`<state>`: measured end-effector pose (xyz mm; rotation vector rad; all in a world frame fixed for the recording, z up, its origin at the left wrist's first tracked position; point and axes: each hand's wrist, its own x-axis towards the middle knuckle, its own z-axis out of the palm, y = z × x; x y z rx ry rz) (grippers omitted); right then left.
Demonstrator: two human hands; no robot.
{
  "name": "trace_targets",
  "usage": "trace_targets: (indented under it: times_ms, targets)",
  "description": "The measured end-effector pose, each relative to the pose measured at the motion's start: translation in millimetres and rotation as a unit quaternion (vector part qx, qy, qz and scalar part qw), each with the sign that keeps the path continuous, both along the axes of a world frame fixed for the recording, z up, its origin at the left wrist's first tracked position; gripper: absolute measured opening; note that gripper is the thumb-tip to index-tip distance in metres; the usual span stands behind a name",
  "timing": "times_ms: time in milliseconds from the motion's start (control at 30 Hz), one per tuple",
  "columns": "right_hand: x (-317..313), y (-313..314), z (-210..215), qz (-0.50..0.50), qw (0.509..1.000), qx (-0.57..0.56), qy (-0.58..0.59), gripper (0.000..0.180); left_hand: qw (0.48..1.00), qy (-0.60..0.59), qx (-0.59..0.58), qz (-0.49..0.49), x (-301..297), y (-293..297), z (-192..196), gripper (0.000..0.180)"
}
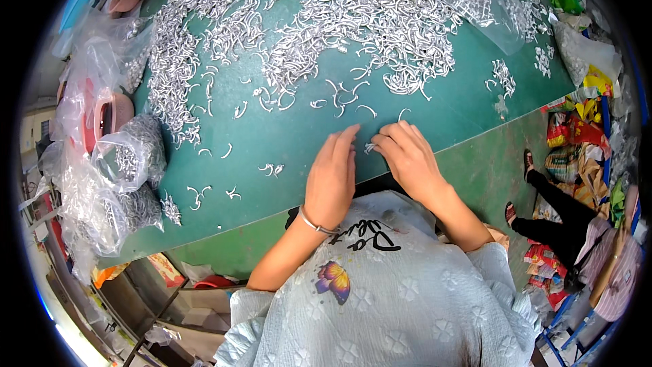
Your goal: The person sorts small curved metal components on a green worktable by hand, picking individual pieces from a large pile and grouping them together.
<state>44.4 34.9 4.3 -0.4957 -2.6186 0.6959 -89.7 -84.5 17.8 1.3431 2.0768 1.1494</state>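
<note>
Apparently one small silver piece [369,148] sits at the fingertips of the right hand [411,160], by the near edge of the green table [272,197]. Visible end points left, toward the left hand [331,180]; long axis hard to make out (fingers may cover some of it). Piece lies just left of the right grip: narrow, tips drawn together, pinching or merely touching, cannot tell. Left hand's fingers point far, close together; palm side hidden, hold unclear. Beyond, curved silver parts [407,54] heap loosely.
</note>
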Motion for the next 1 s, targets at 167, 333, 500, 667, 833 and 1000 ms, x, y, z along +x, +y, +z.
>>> trace_targets:
  times_ms: [167, 333, 500, 667, 833, 1000]
  targets:
    - [19, 17, 0, -0.034, 0.999, 0.024, 0.031, 0.012, 0.996, 0.093, 0.002, 0.003, -4, -2, 0, 0.037]
    - [57, 75, -1, -0.281, 0.949, 0.140, 0.003, 0.008, 0.992, 0.120, 0.032, -0.033, 8, 25, -4, 0.036]
    - [42, 75, 5, -0.352, 0.918, 0.182, 0.028, 0.025, 0.982, 0.184, 0.025, -0.023, 28, 68, -16, 0.030]
    - [-7, 42, -9, -0.221, 0.973, 0.072, -0.003, 0.040, 0.977, 0.210, 0.010, -0.031, 16, 57, -25, 0.018]
    - [-1, 30, -1, -0.033, 0.993, -0.077, 0.079, 0.037, 0.975, 0.218, 0.000, 0.050, -1, 45, -17, 0.026]
    - [4, 62, 2, -0.195, 0.976, 0.017, 0.094, 0.029, 0.966, 0.255, 0.013, -0.029, 0, 61, -5, 0.031]
